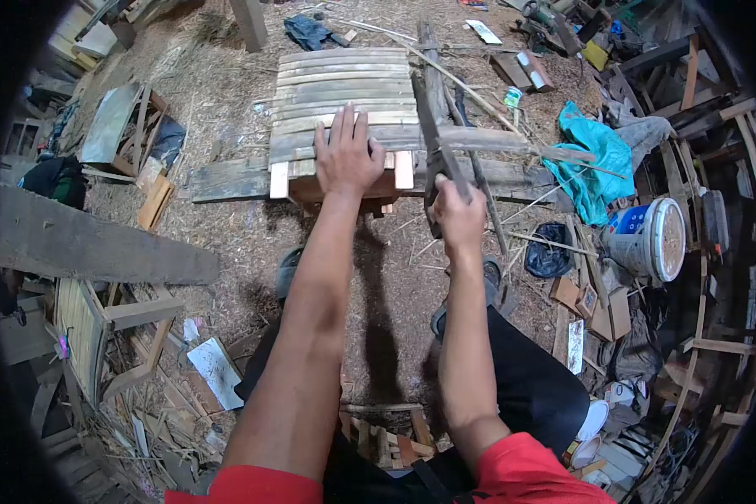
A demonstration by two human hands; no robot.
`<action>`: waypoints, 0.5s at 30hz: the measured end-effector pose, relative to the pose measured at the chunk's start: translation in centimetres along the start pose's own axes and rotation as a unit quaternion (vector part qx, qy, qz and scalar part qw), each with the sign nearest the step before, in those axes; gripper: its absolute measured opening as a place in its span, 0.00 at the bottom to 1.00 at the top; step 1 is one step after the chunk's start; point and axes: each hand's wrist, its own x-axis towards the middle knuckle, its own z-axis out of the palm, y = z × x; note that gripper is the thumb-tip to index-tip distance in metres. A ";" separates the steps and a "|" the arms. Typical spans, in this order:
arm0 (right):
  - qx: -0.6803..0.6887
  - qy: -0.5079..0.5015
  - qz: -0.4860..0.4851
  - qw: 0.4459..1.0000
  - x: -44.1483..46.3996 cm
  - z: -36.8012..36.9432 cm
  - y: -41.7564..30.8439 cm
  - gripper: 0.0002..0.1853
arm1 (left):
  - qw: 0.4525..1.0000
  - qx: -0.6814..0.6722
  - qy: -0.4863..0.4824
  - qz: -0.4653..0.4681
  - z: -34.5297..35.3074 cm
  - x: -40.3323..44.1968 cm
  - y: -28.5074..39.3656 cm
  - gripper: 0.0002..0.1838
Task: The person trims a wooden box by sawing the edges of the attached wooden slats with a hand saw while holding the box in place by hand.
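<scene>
Head view. The left hand, fingers slightly spread, lies flat on the slatted panel ahead of the person; the right hand is closed around the saw, its blade crossing the protruding strip beside the panel's right edge. Trimming appears under way; the next stroke calls for steady bracing.
</scene>
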 end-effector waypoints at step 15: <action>-0.116 0.010 -0.020 0.993 -2.6 -0.5 -1.5 0.20 | 1.000 -0.015 0.020 0.008 0.2 -0.2 0.0 0.29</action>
